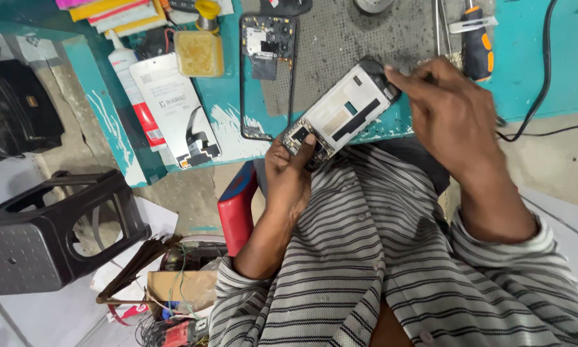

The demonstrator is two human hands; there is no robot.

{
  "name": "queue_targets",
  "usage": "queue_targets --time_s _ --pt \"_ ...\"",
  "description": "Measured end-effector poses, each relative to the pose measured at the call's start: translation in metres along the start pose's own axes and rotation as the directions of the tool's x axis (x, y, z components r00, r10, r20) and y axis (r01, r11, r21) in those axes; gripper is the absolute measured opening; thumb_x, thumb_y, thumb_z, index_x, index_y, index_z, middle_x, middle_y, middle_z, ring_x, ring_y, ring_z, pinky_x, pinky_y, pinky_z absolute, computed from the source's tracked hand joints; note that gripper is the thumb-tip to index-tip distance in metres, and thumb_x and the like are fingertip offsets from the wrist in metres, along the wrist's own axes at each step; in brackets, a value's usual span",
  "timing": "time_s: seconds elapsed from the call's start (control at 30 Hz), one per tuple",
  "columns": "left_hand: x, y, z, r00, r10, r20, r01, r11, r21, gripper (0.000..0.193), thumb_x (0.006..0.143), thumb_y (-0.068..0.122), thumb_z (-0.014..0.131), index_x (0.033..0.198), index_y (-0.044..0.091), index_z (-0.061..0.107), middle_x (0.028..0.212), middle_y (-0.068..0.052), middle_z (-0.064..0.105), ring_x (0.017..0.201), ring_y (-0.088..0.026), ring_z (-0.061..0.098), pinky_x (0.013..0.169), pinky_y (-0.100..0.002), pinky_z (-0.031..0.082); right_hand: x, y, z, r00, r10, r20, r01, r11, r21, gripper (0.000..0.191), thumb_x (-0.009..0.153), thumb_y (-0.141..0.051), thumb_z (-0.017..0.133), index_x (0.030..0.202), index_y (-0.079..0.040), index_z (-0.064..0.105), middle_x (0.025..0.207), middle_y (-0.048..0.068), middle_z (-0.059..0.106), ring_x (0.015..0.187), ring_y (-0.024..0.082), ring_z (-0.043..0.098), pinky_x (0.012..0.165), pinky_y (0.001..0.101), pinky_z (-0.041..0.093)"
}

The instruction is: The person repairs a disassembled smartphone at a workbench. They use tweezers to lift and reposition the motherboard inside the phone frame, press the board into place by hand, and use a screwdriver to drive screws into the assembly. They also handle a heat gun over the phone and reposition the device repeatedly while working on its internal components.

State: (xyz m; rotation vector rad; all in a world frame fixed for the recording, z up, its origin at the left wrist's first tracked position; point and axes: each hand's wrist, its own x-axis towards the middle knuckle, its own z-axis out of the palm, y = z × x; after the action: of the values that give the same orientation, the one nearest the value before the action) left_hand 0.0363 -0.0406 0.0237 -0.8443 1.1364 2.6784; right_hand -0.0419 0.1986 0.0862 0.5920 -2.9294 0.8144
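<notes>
**Opened phone worked on at table edge**

Disassembly step, by the look of it: left hand (289,173) clamped on the lower end of the opened phone (340,115), held tilted over the teal table (526,58) edge. Right hand (453,112) fingers pinched together at its top end; any tool is hidden. Next move likely needs steady grip, fine prying.

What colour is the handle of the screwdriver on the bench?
Black with orange parts; the screwdriver shows best in the head view, behind the right hand.
</notes>
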Motion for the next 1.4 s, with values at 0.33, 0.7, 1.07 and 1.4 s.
queue_targets --time_s 0.33,0.7,1.07,1.4 --pt "0.002 -0.01 -0.01 0.999 0.023 -0.038 -0.023 1.0 0.002 0.027 0.097 -0.005 0.073 0.122 -0.007 0.063 0.112 -0.011 0.069 0.101 -0.018 0.069 0.094 -0.033 0.057 -0.008 0.002 -0.001 0.994 0.075 0.081 -0.072 0.997 -0.042 0.037 0.101 -0.002 0.069 0.134 -0.016 0.077 0.1 0.008 0.067 0.078 0.026 0.066 0.065 0.0386 0.05" --pt "0.0 -0.005 -0.006 1.0 -0.009 -0.019 0.009 1.0 0.005 0.03 0.096 -0.002 0.071 0.124 -0.007 0.062 0.113 -0.012 0.071 0.1 -0.018 0.07 0.092 -0.032 0.057 0.009 -0.011 0.002 0.999 0.028 -0.047 -0.028 1.0 0.009 0.036 0.101 0.004 0.069 0.132 -0.014 0.076 0.102 0.009 0.067 0.08 0.026 0.066 0.072 0.0391 0.052" --pt "-0.003 -0.005 -0.008 0.999 0.006 -0.034 -0.006 1.0 0.016 0.029 0.097 -0.004 0.073 0.124 -0.007 0.062 0.112 -0.011 0.07 0.102 -0.018 0.068 0.094 -0.032 0.055 -0.036 0.022 -0.005 0.97 0.132 -0.205 -0.16 0.979 -0.124 0.051 0.094 0.014 0.065 0.139 -0.01 0.071 0.098 0.019 0.061 0.078 0.031 0.062 0.07 0.0417 0.05" --pt "-0.002 -0.011 0.005 0.989 0.102 0.106 -0.128 0.952 0.279 0.036 0.098 0.001 0.071 0.131 -0.008 0.059 0.115 -0.011 0.071 0.101 -0.014 0.066 0.092 -0.027 0.053 -0.023 0.123 -0.001 0.91 0.149 -0.386 -0.209 0.971 -0.118 0.02 0.108 -0.004 0.063 0.127 0.0 0.063 0.119 0.016 0.063 0.109 0.034 0.062 0.091 0.0398 0.051"
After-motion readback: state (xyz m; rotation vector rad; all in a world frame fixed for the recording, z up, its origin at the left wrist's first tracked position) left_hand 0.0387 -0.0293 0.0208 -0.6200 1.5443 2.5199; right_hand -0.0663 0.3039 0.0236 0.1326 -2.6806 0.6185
